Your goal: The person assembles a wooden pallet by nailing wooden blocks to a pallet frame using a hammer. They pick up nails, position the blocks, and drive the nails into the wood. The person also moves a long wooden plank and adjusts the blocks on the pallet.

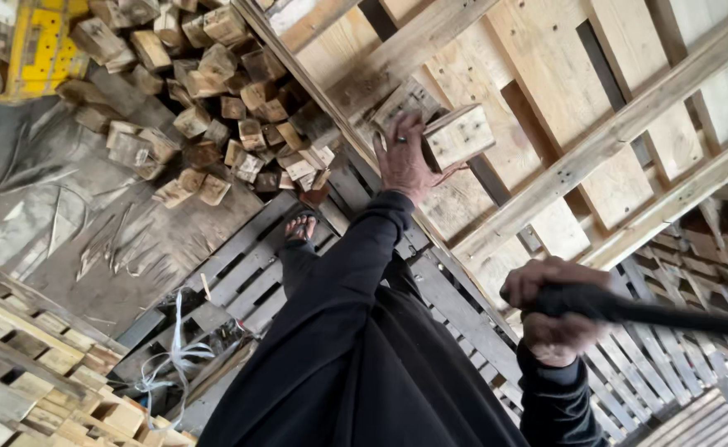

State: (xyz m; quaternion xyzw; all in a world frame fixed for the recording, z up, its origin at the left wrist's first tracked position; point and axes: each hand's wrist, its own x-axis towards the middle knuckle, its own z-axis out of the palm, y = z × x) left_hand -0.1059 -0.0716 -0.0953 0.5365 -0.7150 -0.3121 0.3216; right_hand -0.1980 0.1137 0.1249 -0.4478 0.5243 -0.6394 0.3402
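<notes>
Wooden block (458, 136) is sitting against the slats of a pale pallet (579, 124) that is leaning upright, and the left hand (403, 159) is gripping it from the side, fingers wrapping over its near edge while the square end grain is facing outward. Right hand (553, 321) is clenching around a dark bar (670, 314), whose shaft is running off to the right, away from the block. Judging by its chunky, squared form, the block is probably rigid and moderately heavy for its bulk, with rough sawn faces that are giving plenty of friction but may also be shedding splinters; it looks fastened to the boards, though the joint itself is hidden. The best hold seems to be across two opposite flat faces, keeping fingers clear of the seam where block and board are meeting. Beyond the left hand, a heap of loose wood blocks (207, 91) is lying on the ground, and below both hands a grey pallet (248, 265) is lying flat under a sandalled foot (300, 227).
</notes>
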